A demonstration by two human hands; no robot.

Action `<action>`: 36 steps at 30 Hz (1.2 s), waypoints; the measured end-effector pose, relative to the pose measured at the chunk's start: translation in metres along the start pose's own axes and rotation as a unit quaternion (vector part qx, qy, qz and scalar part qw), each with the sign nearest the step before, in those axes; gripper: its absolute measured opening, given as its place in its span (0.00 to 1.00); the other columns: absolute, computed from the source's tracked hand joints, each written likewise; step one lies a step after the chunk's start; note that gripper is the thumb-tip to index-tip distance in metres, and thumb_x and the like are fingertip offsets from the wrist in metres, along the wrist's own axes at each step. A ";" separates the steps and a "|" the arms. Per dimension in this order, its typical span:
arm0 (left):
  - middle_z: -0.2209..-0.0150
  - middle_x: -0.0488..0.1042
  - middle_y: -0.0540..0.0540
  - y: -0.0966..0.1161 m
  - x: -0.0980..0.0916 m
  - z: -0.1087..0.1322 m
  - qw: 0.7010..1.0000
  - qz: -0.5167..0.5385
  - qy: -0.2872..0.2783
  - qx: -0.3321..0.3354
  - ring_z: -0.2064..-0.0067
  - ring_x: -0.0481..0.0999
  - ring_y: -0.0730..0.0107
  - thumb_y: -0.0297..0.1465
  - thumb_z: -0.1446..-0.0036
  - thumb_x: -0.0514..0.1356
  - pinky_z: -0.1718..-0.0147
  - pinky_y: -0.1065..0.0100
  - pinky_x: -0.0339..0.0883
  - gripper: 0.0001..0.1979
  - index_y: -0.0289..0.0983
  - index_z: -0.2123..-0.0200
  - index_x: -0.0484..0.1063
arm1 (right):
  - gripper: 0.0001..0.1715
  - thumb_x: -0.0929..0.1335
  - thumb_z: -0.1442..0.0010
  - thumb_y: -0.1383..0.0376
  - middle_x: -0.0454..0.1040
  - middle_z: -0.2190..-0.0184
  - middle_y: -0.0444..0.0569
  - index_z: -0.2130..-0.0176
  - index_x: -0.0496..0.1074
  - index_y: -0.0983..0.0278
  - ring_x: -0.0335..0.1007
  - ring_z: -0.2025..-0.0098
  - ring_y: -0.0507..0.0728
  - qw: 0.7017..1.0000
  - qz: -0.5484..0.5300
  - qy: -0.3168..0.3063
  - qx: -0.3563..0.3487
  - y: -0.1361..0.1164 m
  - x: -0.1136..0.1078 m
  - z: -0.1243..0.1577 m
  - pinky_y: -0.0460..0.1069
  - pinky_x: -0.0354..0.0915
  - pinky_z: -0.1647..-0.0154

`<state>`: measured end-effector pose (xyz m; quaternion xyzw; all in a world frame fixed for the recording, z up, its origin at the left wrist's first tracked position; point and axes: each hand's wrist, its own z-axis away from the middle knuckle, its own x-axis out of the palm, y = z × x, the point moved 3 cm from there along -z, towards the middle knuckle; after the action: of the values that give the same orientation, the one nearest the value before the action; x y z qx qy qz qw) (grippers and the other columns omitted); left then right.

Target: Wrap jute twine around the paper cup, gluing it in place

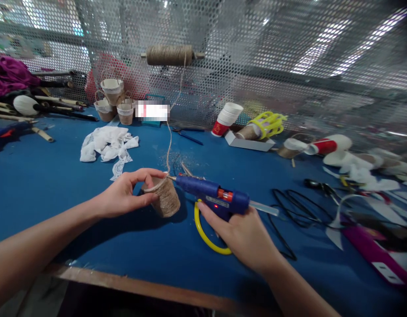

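My left hand (133, 191) grips the rim of a small cup (166, 200) wrapped in brown twine, its mouth tilted toward the left. A blue glue gun (206, 189) with a clear glue stick at its rear is in my right hand (243, 229). Its nozzle touches or nearly touches the cup's rim. From a twine spool (169, 55) on the mesh, a strand (170, 141) runs down to that rim. A yellow ring (208, 240) lies under the gun and my right hand, partly hidden.
White lace (107, 143) lies at left, behind it twine-covered baskets (126, 112). Pliers (190, 137), stacked paper cups (227, 119) and a white tray (249, 143) stand farther back. Right are black cables (298, 207) and a purple power strip (371, 251). Sticks (58, 101) lie far left.
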<state>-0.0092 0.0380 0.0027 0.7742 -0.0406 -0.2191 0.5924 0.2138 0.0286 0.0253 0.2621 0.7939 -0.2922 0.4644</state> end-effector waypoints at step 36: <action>0.71 0.69 0.48 -0.003 -0.003 -0.006 0.992 -0.123 0.016 0.028 0.69 0.66 0.72 0.34 0.50 0.56 0.66 0.68 0.62 0.09 0.34 0.76 0.64 | 0.13 0.63 0.45 0.66 0.74 0.68 0.63 0.76 0.72 0.68 0.67 0.56 0.69 0.927 0.023 0.045 0.372 0.083 0.001 -0.031 0.62 0.60 0.56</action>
<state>-0.0098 0.0454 0.0024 0.7928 0.0582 -0.2769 0.5398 0.2523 0.1086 0.0180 0.4471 0.6419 -0.5436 0.3042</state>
